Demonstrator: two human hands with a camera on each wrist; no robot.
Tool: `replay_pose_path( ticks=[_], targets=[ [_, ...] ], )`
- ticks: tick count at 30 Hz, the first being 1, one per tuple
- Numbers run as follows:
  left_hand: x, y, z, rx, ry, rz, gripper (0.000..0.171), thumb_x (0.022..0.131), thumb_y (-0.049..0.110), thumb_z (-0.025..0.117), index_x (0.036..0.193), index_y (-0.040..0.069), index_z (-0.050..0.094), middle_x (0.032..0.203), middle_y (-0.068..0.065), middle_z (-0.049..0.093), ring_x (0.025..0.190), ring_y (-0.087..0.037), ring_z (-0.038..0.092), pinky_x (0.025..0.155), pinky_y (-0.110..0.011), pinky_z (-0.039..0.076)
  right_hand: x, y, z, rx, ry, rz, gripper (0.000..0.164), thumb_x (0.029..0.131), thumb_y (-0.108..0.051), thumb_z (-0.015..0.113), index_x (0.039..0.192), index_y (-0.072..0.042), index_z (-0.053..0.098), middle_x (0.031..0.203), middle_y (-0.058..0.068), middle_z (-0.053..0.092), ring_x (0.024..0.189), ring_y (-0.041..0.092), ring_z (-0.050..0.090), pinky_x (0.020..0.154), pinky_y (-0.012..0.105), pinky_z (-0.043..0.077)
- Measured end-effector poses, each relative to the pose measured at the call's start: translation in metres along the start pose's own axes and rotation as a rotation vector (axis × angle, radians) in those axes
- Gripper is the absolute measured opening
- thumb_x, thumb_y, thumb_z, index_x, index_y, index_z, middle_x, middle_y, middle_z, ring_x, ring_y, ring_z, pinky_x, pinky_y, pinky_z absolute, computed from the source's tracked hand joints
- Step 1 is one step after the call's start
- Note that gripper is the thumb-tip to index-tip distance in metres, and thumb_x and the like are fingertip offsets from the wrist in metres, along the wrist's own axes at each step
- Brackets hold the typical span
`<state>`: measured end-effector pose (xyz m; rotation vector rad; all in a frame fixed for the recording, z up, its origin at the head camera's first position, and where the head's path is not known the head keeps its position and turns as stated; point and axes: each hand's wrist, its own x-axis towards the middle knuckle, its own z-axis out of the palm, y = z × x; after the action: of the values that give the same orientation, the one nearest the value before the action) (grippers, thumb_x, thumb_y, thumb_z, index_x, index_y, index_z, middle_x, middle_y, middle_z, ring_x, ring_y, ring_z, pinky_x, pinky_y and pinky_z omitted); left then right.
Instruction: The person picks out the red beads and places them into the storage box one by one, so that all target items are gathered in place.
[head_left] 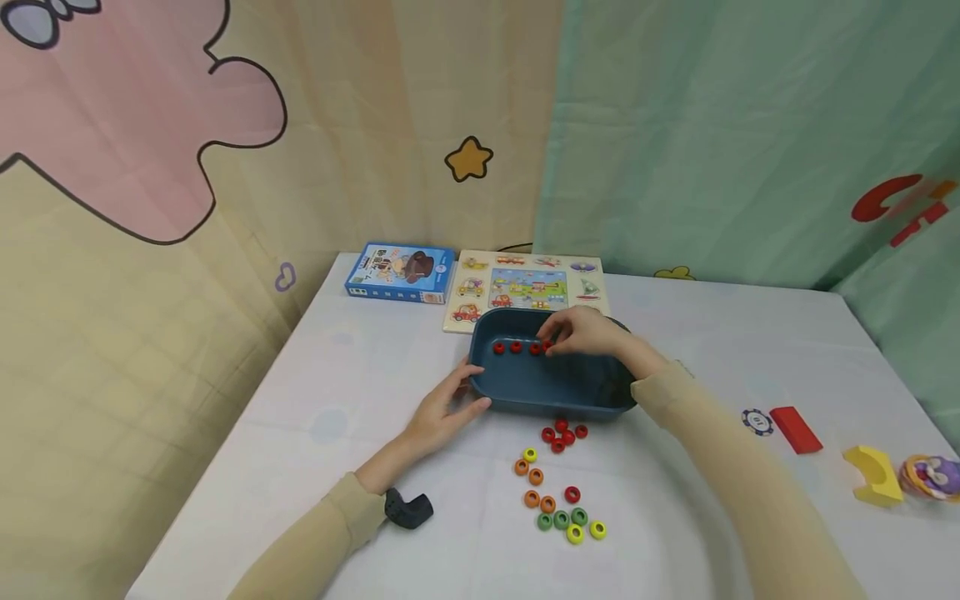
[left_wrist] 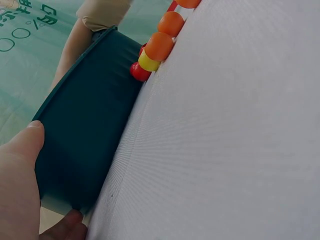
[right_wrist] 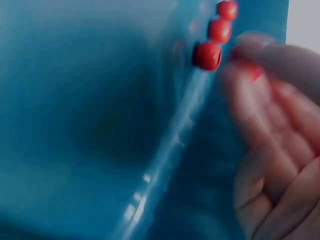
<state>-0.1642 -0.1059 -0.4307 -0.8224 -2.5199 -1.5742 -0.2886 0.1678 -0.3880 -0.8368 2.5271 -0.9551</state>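
Note:
My right hand [head_left: 588, 331] is over the dark blue plastic bin [head_left: 555, 408], pinching a red bead [right_wrist: 256, 74] between thumb and fingertips. Beside it, a row of 3 red beads [head_left: 516, 347] lies along the bin's far inner edge. At the bin's left end my left hand [head_left: 444, 414] holds the near corner, with the thumb [left_wrist: 36, 132] against the rim and the other fingers round the end wall. Just in front of the bin several red beads [head_left: 558, 446] sit in a cluster on the table. Nearer still are loose orange beads [head_left: 532, 498], green beads [head_left: 561, 520] and yellow beads [head_left: 575, 533].
Behind the bin lie a wooden picture puzzle [head_left: 592, 304] and a blue box [head_left: 401, 272]. A black curved piece [head_left: 408, 509] is by the left sleeve. To the right are a poker chip [head_left: 757, 422], a red block [head_left: 797, 430], a yellow arch block [head_left: 874, 476] and a purple toy [head_left: 932, 477].

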Motion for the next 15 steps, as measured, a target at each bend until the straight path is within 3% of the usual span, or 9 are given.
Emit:
replay_pose_path(
  ticks=[6,15],
  targets=[
    [0.001,0.0,0.0,0.017,0.006,0.021,0.043,0.086,0.012,0.06,0.124,-0.001,0.044,0.141,-0.022,0.025,0.113,-0.032,0.046,0.091,-0.043,0.039,0.002,0.015,0.004,-0.086,0.048,0.062,0.026,0.075,-0.016,0.072,0.099,-0.007,0.066,0.089,-0.001,0.064,0.07,0.01,0.059,0.065,0.028,0.05],
    [0.002,-0.007,0.002,0.011,0.015,0.034,0.044,0.085,0.011,0.06,0.124,-0.001,0.044,0.141,-0.02,0.025,0.109,-0.029,0.049,0.09,-0.044,0.04,0.003,0.029,0.007,-0.069,0.009,0.024,0.02,0.078,-0.012,0.069,0.097,-0.007,0.067,0.09,0.002,0.065,0.074,0.011,0.06,0.067,0.028,0.05]
  ],
)
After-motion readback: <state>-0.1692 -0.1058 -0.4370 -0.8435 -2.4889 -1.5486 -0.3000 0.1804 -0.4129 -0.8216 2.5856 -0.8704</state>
